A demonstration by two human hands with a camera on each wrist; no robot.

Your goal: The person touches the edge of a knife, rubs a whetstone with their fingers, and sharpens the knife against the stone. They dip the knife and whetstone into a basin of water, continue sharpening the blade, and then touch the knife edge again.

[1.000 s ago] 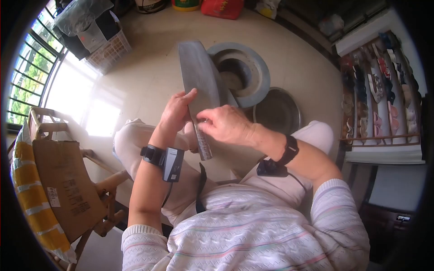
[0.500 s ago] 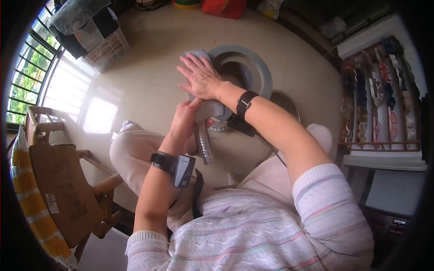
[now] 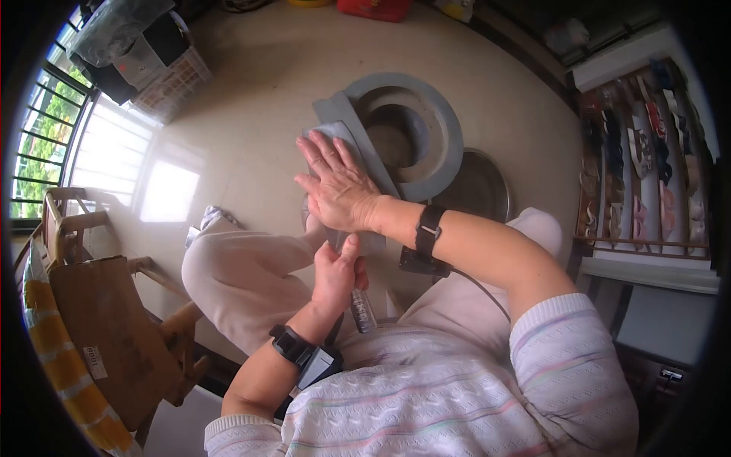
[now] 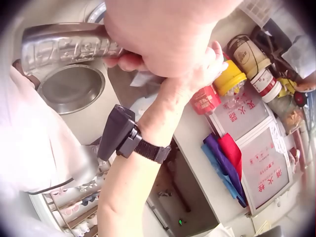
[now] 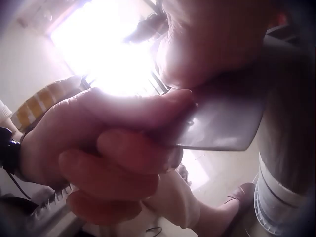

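Note:
My left hand grips a cleaver by its metal handle, which has a raised pattern and points toward my body. In the right wrist view the thumb lies along the base of the broad grey blade. My right hand rests flat on the blade with fingers spread, covering most of it. Only the blade's far end shows past those fingertips. Right alongside is a grey slab on the flat side of a round grey stand with a hollow centre.
A round metal pan sits on the floor by the stand, near my right knee. At the right is a rack of shoes. A wooden chair with a cardboard box stands at my left. Farther off are a plastic crate and a red bag.
My right hand has gone from beside the handle to flat on the blade. Over the last half second both hands and the cleaver have drawn back toward my body.

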